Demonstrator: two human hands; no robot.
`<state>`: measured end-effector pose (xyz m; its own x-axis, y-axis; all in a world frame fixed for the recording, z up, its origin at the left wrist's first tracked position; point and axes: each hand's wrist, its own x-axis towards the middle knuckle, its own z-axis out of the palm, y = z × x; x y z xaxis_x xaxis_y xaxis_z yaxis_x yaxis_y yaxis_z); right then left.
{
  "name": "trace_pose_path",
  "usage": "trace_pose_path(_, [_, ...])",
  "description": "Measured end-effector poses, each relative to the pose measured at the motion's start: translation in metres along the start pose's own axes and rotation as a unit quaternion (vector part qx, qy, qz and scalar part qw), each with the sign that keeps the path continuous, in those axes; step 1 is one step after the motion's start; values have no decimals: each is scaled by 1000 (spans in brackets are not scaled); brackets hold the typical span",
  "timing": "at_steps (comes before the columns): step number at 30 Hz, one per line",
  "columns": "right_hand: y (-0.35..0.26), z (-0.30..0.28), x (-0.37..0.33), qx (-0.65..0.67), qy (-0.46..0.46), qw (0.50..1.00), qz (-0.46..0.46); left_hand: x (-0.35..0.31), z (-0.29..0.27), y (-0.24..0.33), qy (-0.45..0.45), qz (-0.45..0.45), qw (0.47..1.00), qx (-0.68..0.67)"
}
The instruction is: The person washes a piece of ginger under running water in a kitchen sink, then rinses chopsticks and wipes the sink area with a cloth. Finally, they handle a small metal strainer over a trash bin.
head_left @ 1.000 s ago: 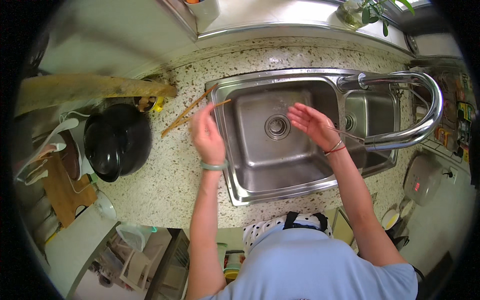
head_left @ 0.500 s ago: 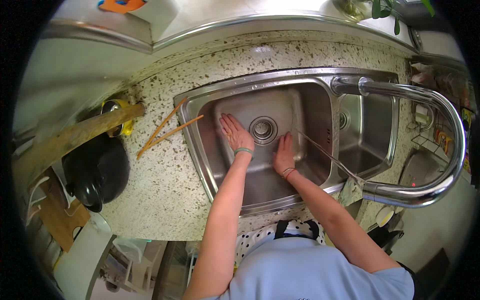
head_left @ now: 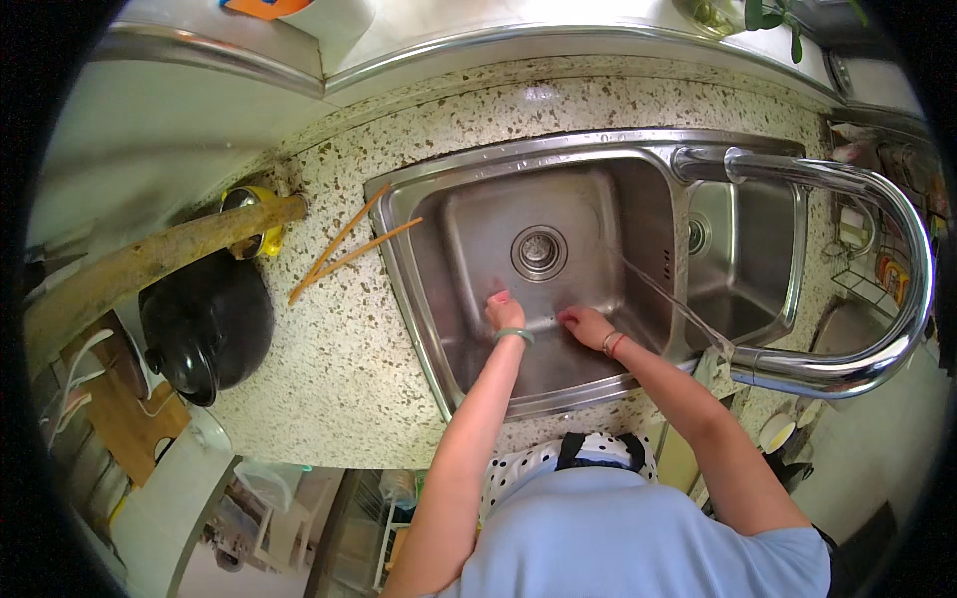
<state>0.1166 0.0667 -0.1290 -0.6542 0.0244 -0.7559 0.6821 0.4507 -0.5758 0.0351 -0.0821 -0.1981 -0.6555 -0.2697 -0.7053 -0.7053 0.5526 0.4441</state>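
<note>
Both my hands are inside the large steel sink basin, near its front side. My left hand, with a pale green bangle at the wrist, has its fingers curled in. To its right, my right hand also has bent, gathered fingers and wears thin bands at the wrist. A gap separates the two hands, and nothing shows in either. Beyond them lies the round drain. From the curved chrome faucet, a thin stream of water falls into the basin, to the right of my right hand.
Two wooden chopsticks rest on the speckled counter, tips over the sink's left rim. Farther left are a black lidded pot, a wooden beam and a yellow container. A smaller basin adjoins on the right.
Both hands have drawn back from beside the drain toward the basin's front. Their outstretched fingers have curled in. The view has shifted slightly; the water still runs.
</note>
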Motion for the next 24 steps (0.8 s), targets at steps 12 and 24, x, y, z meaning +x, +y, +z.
trace_pose_path(12, [-14, -32, 91, 548, 125, 827, 22, 49, 5, 88, -117, 188, 938, -268])
trace_pose_path(24, [-92, -111, -8, 672, 3, 737, -72, -72, -6, 82, -367, -27, 873, -319])
